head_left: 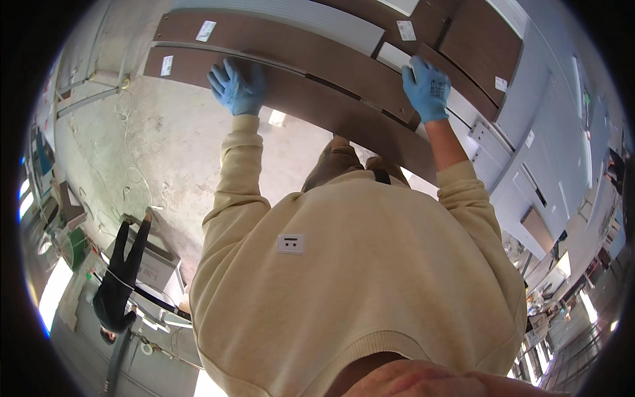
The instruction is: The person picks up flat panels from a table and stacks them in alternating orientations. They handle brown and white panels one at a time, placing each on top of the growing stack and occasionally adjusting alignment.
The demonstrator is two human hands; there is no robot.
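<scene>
Two long dark-brown panels lie side by side in front of me, the nearer brown panel (317, 106) and the farther brown panel (278, 49), each bearing a small white label near its left end. My left hand (237, 87), in a blue glove, rests on the nearer panel toward its left end, fingers spread. Over to the right, my right hand (426, 89), gloved in blue too, lies near the right end of the farther panel. Its fingers stretch forward beside a white panel (393, 57), thumb apart. Whether those fingertips press on anything is hard to see.
More brown panels (479, 49) lie at the far right, with light-grey panels (542, 139) stacked beyond my right arm. A grey ribbed panel (317, 23) lies behind the long ones. At the left, a person in dark clothes (119, 278) stands beside a box (159, 274) on the concrete floor (172, 152).
</scene>
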